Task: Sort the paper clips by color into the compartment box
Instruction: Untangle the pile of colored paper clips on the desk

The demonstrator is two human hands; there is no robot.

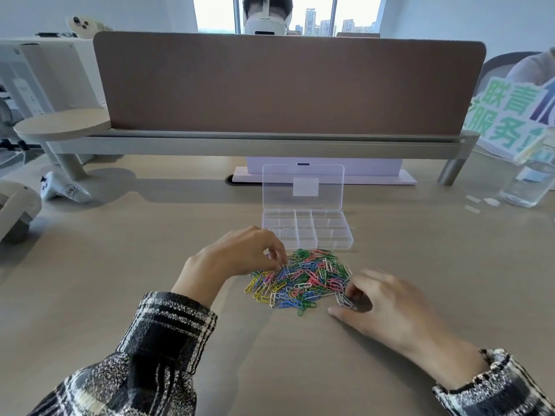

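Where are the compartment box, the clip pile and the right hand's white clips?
compartment box (333,244): head view, front wall.
clip pile (303,280): head view, its middle.
white clips (346,302): head view, bunch's middle.

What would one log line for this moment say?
left hand: reaching into pile | right hand: pinches white clips | box: open, clips in one left cell

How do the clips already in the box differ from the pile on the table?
The clips in the box are few, pale and lie side by side in one left compartment; the pile is large, many-coloured and tangled on the table. Both are paper clips of like shape.
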